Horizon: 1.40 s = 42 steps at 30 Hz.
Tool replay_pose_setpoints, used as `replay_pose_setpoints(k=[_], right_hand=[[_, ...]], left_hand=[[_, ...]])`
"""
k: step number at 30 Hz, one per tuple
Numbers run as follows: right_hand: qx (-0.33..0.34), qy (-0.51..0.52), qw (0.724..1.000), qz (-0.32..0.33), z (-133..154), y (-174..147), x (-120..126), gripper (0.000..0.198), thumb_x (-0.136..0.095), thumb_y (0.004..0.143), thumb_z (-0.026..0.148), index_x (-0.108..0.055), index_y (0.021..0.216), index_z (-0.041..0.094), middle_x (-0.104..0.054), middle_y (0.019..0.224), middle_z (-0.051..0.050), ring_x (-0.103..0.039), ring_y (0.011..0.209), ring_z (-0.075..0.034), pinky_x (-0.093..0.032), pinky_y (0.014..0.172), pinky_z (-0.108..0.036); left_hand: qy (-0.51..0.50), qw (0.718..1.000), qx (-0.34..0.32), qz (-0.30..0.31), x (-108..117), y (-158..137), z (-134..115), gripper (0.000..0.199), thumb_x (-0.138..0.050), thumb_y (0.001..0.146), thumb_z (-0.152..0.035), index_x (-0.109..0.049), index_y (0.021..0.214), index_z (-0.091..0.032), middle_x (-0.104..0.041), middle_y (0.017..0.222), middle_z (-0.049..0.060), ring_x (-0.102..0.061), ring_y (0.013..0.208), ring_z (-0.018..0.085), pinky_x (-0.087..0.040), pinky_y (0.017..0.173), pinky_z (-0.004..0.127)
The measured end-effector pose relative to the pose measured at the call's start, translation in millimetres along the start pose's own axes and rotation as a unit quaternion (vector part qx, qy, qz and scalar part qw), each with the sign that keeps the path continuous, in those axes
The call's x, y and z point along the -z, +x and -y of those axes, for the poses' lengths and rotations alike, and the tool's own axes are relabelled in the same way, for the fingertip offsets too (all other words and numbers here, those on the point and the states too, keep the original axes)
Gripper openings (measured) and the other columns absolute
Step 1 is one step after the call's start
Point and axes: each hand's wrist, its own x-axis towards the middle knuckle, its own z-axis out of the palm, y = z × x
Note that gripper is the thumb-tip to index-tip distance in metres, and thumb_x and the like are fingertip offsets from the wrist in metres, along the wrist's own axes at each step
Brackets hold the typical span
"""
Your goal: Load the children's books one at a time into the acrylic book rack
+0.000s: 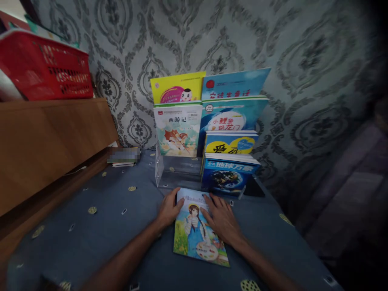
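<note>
A children's picture book (194,234) with a girl in blue overalls on its cover lies tilted on the dark cloth in front of me. My left hand (170,208) grips its upper left edge, thumb on the cover. On the upper right side my right hand (222,218) holds the same book, thumb over the cover and fingers along the edge. Just beyond stands a clear tiered book rack (178,178). It carries a white-green book (178,133), a yellow book (177,87), several blue books (233,115) and an earth-cover book (226,178).
To the left, a red plastic basket (60,68) rests on a wooden ledge (54,141). A small stack of books (123,155) lies by the patterned wall (136,60). The dark blue cloth (121,198) has pale yellow motifs. Something blurred and pale stands at the right.
</note>
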Motion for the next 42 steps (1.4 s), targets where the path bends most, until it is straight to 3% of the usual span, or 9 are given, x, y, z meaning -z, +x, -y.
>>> replay_pose_setpoints(k=[5,8,12,21,26,30,33,38,42], right_hand=[[0.002,0.002,1.000,0.001,-1.2,-0.7,-3.4,0.053,-0.038,0.101,0.042,-0.059,0.141,0.016,-0.062,0.140,-0.018,-0.057,0.125,-0.034,-0.047,0.103,-0.051],[0.006,0.012,1.000,0.001,-1.7,-0.9,-2.2,0.054,-0.034,0.102,0.044,-0.059,0.140,0.015,-0.062,0.140,-0.018,-0.058,0.124,-0.033,-0.047,0.104,-0.050],[0.010,0.036,0.999,0.002,-4.8,-1.2,-1.8,0.056,-0.033,0.102,0.046,-0.059,0.140,0.016,-0.061,0.140,-0.018,-0.057,0.126,-0.032,-0.046,0.106,-0.049],[-0.021,0.201,0.979,0.038,-4.8,-5.0,2.4,0.060,-0.032,0.102,0.049,-0.050,0.149,0.017,-0.052,0.152,-0.016,-0.051,0.138,-0.030,-0.041,0.115,-0.050],[-0.086,0.398,0.913,-0.010,-1.6,-2.3,5.7,0.067,-0.055,0.089,0.062,-0.058,0.140,0.020,-0.059,0.143,-0.017,-0.056,0.130,-0.033,-0.047,0.108,-0.054],[-0.169,0.609,0.775,0.030,2.8,2.9,17.6,0.077,-0.076,0.073,0.064,-0.059,0.134,0.020,-0.074,0.114,-0.013,-0.071,0.095,-0.028,-0.060,0.080,-0.045],[-0.186,0.672,0.709,0.106,7.1,4.2,31.5,0.064,-0.082,0.067,0.063,-0.071,0.110,0.017,-0.075,0.083,-0.007,-0.064,0.063,-0.017,-0.051,0.051,-0.027],[-0.141,0.699,0.684,0.158,13.3,6.6,68.1,0.058,-0.078,0.072,0.065,-0.075,0.100,0.015,-0.067,0.068,-0.001,-0.048,0.049,-0.007,-0.030,0.038,-0.017],[-0.020,0.647,0.750,0.136,18.3,7.4,111.9,0.049,-0.067,0.086,0.061,-0.073,0.109,0.018,-0.072,0.084,-0.005,-0.058,0.057,-0.013,-0.047,0.044,-0.023]], left_hand=[[-0.249,0.953,0.166,-0.051,0.1,6.6,2.1,0.061,-0.077,0.078,-0.031,-0.058,0.134,-0.018,-0.064,0.136,0.017,-0.066,0.117,0.028,-0.057,0.086,0.034],[-0.311,0.922,0.230,0.000,0.0,4.4,3.4,0.060,-0.080,0.074,-0.030,-0.060,0.129,-0.016,-0.073,0.115,0.014,-0.073,0.091,0.023,-0.056,0.068,0.028],[-0.370,0.894,0.233,0.096,1.0,0.4,-1.7,0.048,-0.081,0.073,-0.028,-0.066,0.116,-0.013,-0.077,0.089,0.009,-0.073,0.072,0.021,-0.057,0.063,0.027],[-0.453,0.865,0.189,0.107,4.7,-5.5,-14.2,0.049,-0.087,0.070,-0.025,-0.067,0.112,-0.011,-0.079,0.092,0.010,-0.075,0.076,0.021,-0.060,0.072,0.029],[-0.454,0.869,0.174,0.095,10.5,-6.6,-17.6,0.049,-0.087,0.071,-0.025,-0.066,0.114,-0.014,-0.079,0.095,0.007,-0.076,0.079,0.020,-0.060,0.074,0.028],[-0.447,0.876,0.158,0.081,13.7,-6.4,-20.9,0.054,-0.089,0.069,-0.030,-0.066,0.115,-0.015,-0.079,0.097,0.007,-0.076,0.086,0.024,-0.061,0.080,0.033],[-0.444,0.881,0.145,0.077,16.2,-6.4,-25.4,0.056,-0.089,0.068,-0.034,-0.066,0.116,-0.015,-0.079,0.101,0.009,-0.076,0.094,0.026,-0.060,0.084,0.035],[-0.429,0.893,0.119,0.073,28.0,-7.2,-44.8,0.058,-0.087,0.069,-0.036,-0.066,0.119,-0.017,-0.078,0.105,0.009,-0.074,0.097,0.026,-0.058,0.087,0.036],[-0.406,0.909,0.072,0.063,42.9,-11.3,-70.0,0.050,-0.081,0.071,-0.037,-0.066,0.116,-0.021,-0.077,0.099,0.004,-0.072,0.092,0.023,-0.055,0.081,0.032]])
